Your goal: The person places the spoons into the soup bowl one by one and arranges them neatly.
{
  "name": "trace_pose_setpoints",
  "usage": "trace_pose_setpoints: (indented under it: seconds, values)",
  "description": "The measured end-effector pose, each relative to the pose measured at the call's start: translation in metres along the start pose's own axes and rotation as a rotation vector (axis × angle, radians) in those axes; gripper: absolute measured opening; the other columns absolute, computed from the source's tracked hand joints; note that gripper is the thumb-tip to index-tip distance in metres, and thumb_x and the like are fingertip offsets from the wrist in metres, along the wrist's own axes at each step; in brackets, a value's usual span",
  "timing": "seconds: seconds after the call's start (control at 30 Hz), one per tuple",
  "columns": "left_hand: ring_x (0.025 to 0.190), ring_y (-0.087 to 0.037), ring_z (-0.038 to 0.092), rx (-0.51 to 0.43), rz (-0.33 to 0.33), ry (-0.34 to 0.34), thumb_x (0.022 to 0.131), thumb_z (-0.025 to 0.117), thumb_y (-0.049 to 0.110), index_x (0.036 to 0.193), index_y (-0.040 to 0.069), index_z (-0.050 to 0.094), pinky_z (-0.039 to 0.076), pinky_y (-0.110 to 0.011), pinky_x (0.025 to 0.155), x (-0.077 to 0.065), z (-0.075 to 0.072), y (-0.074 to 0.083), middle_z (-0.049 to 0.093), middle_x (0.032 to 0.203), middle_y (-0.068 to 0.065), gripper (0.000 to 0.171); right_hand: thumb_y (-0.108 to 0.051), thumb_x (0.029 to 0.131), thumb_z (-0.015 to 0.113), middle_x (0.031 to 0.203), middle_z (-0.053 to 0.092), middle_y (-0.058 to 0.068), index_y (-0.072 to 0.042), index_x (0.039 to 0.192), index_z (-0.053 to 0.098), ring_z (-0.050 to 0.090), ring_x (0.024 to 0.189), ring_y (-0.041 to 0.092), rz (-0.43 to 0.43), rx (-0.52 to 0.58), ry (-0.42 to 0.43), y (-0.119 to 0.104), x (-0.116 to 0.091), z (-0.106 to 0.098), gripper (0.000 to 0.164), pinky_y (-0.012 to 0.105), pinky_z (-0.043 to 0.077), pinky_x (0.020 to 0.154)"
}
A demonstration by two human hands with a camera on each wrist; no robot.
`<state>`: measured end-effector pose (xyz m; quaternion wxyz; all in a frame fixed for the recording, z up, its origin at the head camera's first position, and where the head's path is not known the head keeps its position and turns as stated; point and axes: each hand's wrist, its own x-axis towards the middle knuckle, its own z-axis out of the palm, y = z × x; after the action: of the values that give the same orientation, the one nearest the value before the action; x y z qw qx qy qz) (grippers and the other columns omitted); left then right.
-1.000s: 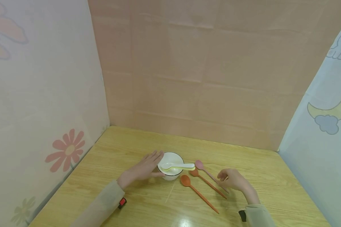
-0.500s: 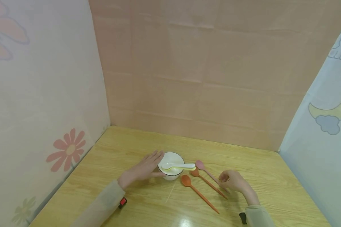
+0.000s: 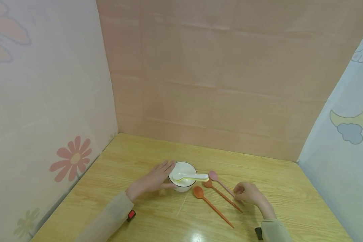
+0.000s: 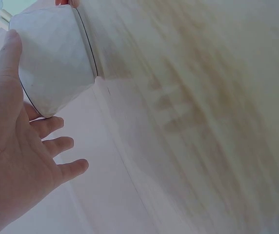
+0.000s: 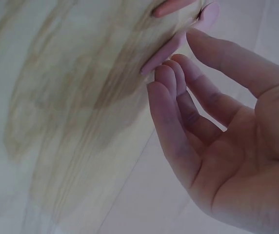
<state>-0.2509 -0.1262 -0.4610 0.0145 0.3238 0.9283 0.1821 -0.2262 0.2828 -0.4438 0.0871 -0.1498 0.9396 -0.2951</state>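
Observation:
A white bowl [image 3: 181,189] with a dark rim stands on the table, a white-and-yellow spoon [image 3: 193,177] lying across it. My left hand [image 3: 152,179] rests against the bowl's left side, thumb near the front rim and straight fingers along the far side; in the left wrist view, several fingertips extend free past the bowl [image 4: 56,58]. To the right lies a pink spoon [image 3: 213,175]. My right hand [image 3: 249,194] is at its handle, and in the right wrist view the thumb and curled fingers lie on either side of the pink handle [image 5: 161,54].
Two orange spoons lie between the bowl and my right hand: a nearer orange spoon [image 3: 214,209] and a farther orange spoon [image 3: 225,198] beside the pink one. The wooden table [image 3: 139,148] is bounded by a brown back panel [image 3: 199,84] and patterned side panels.
My right hand has shifted slightly and now covers more of the pink spoon's handle. The left hand and bowl keep their places; the view has drifted a little.

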Motion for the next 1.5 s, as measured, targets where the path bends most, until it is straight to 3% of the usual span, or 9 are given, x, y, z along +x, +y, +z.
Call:
trace_pose_setpoints:
  seconds: [0.37,0.67,0.9,1.1,1.5]
  values:
    - [0.152,-0.043,0.018,-0.006,0.003,-0.001,0.095,0.056,0.056,0.158,0.000,0.017,0.024,-0.063,0.120,0.001,-0.002,0.001,0.019,0.165,-0.019,0.093,-0.004,0.079,0.077,0.081,0.066,0.006,0.003,0.090,0.066,0.057,0.075,0.015,0.031,0.013,0.024,0.002,0.004,0.006,0.017,0.021,0.047,0.063]
    - [0.152,-0.044,0.018,-0.008,0.002,0.001,0.095,0.057,0.055,0.157,0.000,0.018,0.024,-0.063,0.120,0.002,-0.002,0.001,0.019,0.165,-0.019,0.091,-0.002,0.080,0.076,0.078,0.065,0.005,0.000,0.087,0.066,0.057,0.073,0.015,0.095,-0.010,0.062,0.000,0.007,0.011,0.013,0.029,0.049,0.066]
    - [0.153,-0.043,0.018,-0.002,-0.003,-0.004,0.095,0.057,0.056,0.158,0.000,0.018,0.023,-0.063,0.120,0.002,-0.002,0.001,0.019,0.165,-0.019,0.093,-0.001,0.080,0.074,0.077,0.065,0.005,0.000,0.087,0.065,0.057,0.070,0.015,0.090,-0.012,0.065,0.001,0.007,0.012,0.011,0.024,0.048,0.061]
    - [0.153,-0.042,0.017,0.001,-0.009,-0.013,0.094,0.054,0.060,0.158,0.002,0.017,0.023,-0.062,0.121,0.001,-0.002,0.001,0.018,0.166,-0.018,0.094,0.000,0.080,0.074,0.078,0.065,0.004,-0.001,0.087,0.066,0.056,0.073,0.015,0.096,-0.027,0.069,0.000,0.007,0.014,0.010,0.028,0.048,0.066]
    - [0.154,-0.041,0.016,-0.016,-0.020,-0.012,0.094,0.055,0.061,0.158,0.003,0.016,0.019,-0.066,0.120,-0.001,-0.001,0.001,0.017,0.166,-0.017,0.095,-0.001,0.080,0.073,0.079,0.065,0.004,0.000,0.087,0.067,0.057,0.074,0.014,0.086,-0.036,0.058,-0.003,0.006,0.010,0.010,0.025,0.049,0.064]
